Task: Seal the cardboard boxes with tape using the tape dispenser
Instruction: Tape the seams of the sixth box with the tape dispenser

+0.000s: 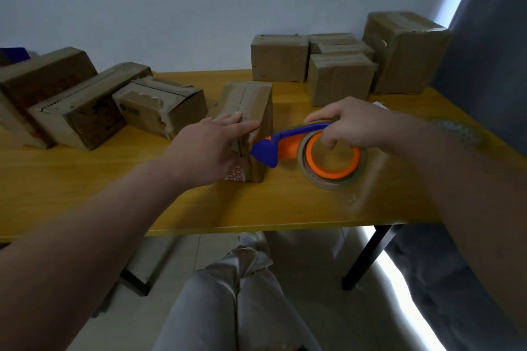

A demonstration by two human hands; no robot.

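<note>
Tape dispenser (285,144) was clasped by the right hand (350,126), its blue nose set against the cardboard box (251,99) just left of that grip. The box was pressed by the flat left hand (211,145). Its strip was judged barely started; boxes (85,111) farther left appeared unsealed.

The left hand (212,148) rests on a cardboard box (251,111) while the right hand (350,125) grips the tape dispenser (288,148).

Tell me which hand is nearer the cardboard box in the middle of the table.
Left. The left hand rests on the near top edge of the cardboard box. The right hand grips the tape dispenser off to the box's right; only the dispenser's nose reaches the box.
</note>
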